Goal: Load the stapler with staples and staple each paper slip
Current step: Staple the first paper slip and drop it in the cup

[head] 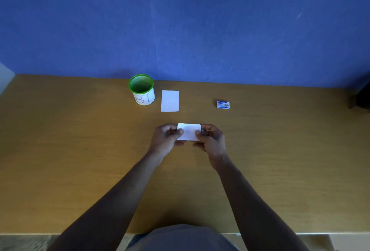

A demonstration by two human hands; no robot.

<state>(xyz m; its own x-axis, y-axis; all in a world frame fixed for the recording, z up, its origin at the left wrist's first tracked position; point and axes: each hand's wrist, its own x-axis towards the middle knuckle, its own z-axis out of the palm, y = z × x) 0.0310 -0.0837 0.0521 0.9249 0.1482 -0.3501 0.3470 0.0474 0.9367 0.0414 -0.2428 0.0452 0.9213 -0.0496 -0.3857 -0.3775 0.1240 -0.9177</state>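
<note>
Both hands hold one white paper slip (189, 131) just above the middle of the wooden table (80, 150). My left hand (165, 139) pinches its left edge and my right hand (211, 140) pinches its right edge. Something small and dark shows behind my right fingers; I cannot tell whether it is the stapler. A second white paper slip (170, 100) lies flat farther back. A small blue staple box (223, 104) sits closed at the back right.
A green mesh cup (141, 89) with a white label stands at the back, left of the flat slip. A blue wall rises behind the table. A dark object (363, 96) sits at the far right edge.
</note>
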